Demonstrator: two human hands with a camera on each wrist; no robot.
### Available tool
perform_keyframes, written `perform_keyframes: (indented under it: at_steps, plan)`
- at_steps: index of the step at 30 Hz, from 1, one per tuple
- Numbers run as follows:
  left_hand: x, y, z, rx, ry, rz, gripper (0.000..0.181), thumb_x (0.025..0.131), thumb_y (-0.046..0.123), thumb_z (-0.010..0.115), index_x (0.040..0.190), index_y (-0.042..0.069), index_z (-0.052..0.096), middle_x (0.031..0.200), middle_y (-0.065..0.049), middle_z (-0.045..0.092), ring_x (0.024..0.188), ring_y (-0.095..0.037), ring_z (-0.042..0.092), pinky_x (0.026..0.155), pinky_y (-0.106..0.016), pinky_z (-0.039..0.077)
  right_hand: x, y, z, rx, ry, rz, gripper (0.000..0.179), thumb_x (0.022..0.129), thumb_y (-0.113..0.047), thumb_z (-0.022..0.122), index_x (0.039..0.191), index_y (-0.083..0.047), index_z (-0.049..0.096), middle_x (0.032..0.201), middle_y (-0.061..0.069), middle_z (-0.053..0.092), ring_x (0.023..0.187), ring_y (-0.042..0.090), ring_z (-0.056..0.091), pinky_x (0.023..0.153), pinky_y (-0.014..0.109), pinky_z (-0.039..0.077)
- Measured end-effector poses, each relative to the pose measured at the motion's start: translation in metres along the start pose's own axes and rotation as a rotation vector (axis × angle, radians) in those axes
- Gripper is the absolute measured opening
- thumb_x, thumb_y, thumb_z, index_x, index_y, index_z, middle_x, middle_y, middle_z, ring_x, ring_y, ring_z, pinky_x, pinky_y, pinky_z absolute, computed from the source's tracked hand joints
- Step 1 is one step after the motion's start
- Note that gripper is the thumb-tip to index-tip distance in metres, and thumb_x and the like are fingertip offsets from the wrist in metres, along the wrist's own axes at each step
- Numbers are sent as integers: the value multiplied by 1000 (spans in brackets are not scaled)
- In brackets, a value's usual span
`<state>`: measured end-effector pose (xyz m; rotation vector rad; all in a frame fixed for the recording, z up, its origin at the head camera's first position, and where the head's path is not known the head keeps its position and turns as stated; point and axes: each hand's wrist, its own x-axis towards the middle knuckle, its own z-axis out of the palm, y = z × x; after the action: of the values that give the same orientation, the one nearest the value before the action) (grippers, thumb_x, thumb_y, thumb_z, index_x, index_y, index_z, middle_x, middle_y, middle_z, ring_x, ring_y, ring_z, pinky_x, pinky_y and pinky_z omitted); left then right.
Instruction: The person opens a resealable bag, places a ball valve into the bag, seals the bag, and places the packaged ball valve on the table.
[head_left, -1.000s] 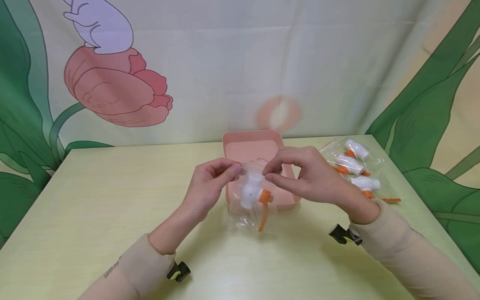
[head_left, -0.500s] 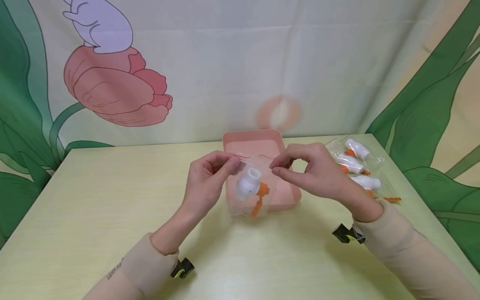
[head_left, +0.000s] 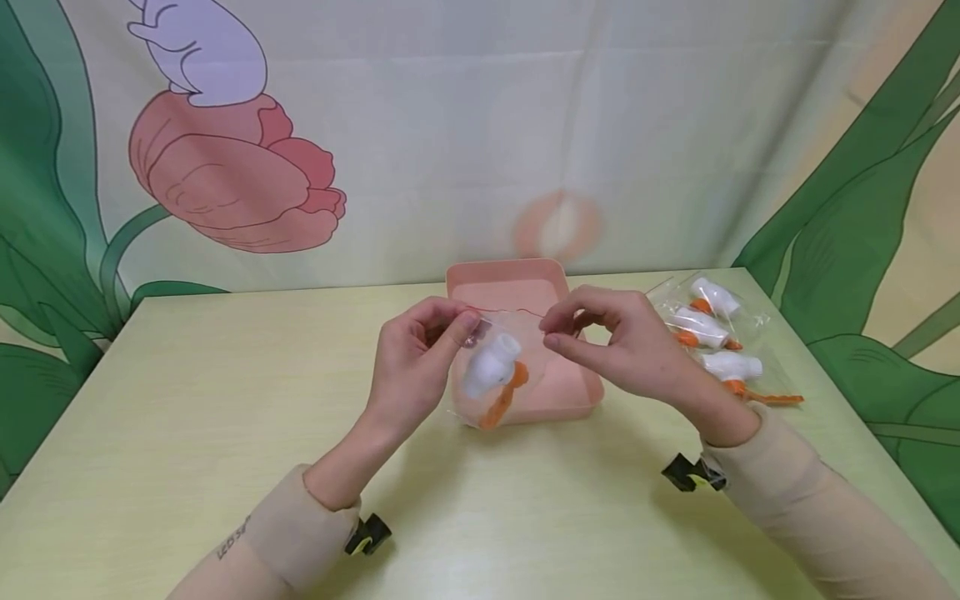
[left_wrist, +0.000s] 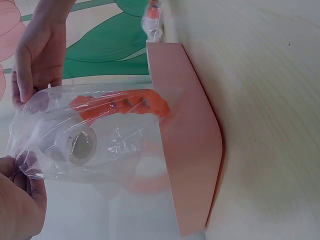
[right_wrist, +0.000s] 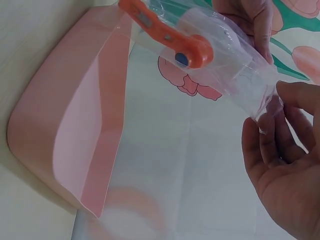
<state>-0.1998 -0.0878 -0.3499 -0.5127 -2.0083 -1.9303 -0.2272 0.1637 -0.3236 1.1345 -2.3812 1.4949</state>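
A clear zip bag point(left_wrist: 117, 142) with a red line along its top hangs between my two hands. Inside it lie a tilted white plastic fitting point(head_left: 491, 367) with a round opening and an orange lever point(head_left: 499, 407). The right wrist view shows a blue spot point(right_wrist: 181, 59) on the lever's hub. My left hand point(head_left: 416, 358) pinches the upper left edge of the bag between thumb and fingers. At the upper right edge, my right hand point(head_left: 618, 342) pinches the plastic. Behind and below the bag stands a pink open box point(head_left: 566, 387), partly covered by it.
Several similar bagged white-and-orange pieces point(head_left: 727, 367) lie at the right back of the pale table point(head_left: 247, 400). A printed cloth point(head_left: 420, 167) hangs behind the table's rear edge.
The bag has risen slightly and its contents have tipped and swung to the left. Its red-lined top is now stretched between the hands, which have moved a little apart.
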Motion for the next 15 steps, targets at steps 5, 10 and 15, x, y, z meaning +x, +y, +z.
perform_keyframes:
  at_steps: [5,10,15]
  plan:
    - [0,2,0,-1,16,19,9,98,3,69,99,-5,71,90,-13,72,77,-23,65,70,-29,56,2,3,-1,2,20,5,29,86,1,81,107,-4,62,102,4,62,94,23,58,81,33,54]
    - [0,2,0,-18,12,33,9,98,3,69,100,-6,70,91,-13,72,79,-23,65,73,-29,57,3,9,-3,-64,-77,120,41,91,-6,78,127,-4,59,115,5,61,101,22,57,86,36,52]
    - [0,2,0,-15,15,34,9,98,1,68,100,-7,70,90,-14,71,79,-23,65,73,-29,57,1,16,0,-111,-135,216,22,99,-14,70,119,-5,68,108,4,67,96,19,61,84,39,54]
